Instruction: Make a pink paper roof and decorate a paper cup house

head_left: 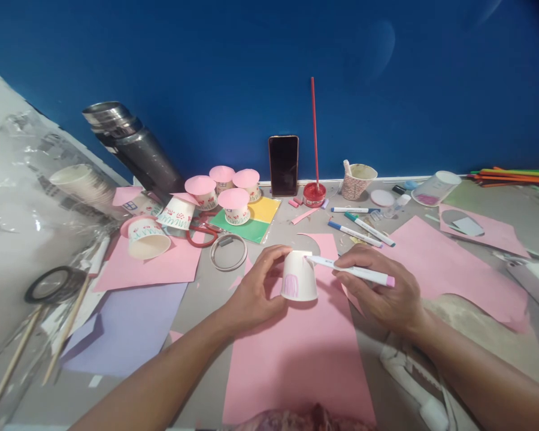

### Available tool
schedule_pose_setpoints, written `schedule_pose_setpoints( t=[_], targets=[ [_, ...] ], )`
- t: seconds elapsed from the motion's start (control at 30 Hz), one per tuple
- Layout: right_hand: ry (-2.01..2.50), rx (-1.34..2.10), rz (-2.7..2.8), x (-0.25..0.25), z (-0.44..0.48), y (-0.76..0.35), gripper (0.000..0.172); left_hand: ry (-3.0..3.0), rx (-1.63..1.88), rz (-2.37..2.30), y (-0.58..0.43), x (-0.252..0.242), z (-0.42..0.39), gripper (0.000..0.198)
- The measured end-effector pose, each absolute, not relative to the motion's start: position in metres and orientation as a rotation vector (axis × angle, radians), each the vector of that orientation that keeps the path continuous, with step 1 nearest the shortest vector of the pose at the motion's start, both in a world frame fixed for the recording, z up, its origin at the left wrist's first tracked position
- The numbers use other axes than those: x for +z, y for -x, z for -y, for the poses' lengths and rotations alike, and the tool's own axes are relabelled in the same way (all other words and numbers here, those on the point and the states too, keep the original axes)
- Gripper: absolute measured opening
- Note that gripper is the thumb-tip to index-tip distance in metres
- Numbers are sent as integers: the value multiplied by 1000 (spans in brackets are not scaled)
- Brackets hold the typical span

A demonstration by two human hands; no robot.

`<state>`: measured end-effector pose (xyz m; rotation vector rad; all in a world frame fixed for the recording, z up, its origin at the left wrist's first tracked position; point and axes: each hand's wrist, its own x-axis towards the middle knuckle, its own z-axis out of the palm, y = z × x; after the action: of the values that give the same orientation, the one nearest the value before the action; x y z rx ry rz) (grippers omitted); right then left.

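A white paper cup (303,281) is upside down over a pink paper sheet (296,359). On its side is a pink arched patch of colouring. My left hand (263,284) grips the cup from the left, thumb low and fingers near the top. In my right hand (379,287) is a white marker with a pink end (363,273), its tip at the cup's upper side. Blue and green markers (369,229) lie just behind my right hand. Decorated cups with pink paper cone roofs (233,203) stand at the back left.
A dark thermos (135,149) leans at the back left near stacked cups (78,185). A phone (283,166) stands against the blue wall. Tape rolls (229,252), red-handled scissors (202,236) and purple paper (121,329) lie left. A white cable (406,368) lies beneath my right forearm.
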<state>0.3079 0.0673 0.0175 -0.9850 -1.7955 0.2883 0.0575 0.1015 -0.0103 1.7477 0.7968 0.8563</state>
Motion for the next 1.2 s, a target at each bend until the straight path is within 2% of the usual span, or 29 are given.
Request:
schedule_pose_setpoints(
  t=[0.4,0.8,1.2],
  targets=[
    [973,368,1802,25,-64,-308,12,-1707,841,-819,-57,-12,-102,71],
    [1001,312,1785,18,-67,-307,6,-1664,850,-799,-59,-9,-101,71],
    [951,389,1808,22,-65,-306,8,-1662,833,-792,-57,-12,-102,75]
  ],
)
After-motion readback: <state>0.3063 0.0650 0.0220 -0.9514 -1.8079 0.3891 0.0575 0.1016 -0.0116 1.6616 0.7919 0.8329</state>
